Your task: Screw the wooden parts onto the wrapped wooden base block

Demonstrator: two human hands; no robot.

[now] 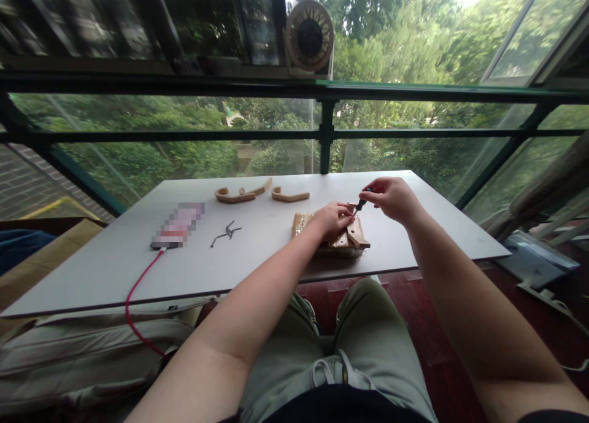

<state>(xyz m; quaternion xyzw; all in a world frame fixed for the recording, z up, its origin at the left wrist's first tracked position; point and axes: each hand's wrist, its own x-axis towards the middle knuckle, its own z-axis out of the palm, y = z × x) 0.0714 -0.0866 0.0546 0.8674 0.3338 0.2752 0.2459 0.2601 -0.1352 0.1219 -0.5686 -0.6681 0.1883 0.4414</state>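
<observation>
My left hand (332, 220) presses down on a stack of flat wooden parts (353, 234) lying on the white tabletop (257, 257), fingers curled over them. My right hand (390, 197) is closed round a small dark-handled tool (361, 204), its tip pointing down at the wooden parts right beside my left fingers. Farther back on the table lie two curved wooden pieces (241, 193) and another curved wooden piece (289, 195).
Small metal hex keys (226, 232) lie left of the wood. A phone (178, 225) with a red cable (138, 288) sits at the left. A glass railing and a small fan (310, 37) stand behind the table. My knees are under the front edge.
</observation>
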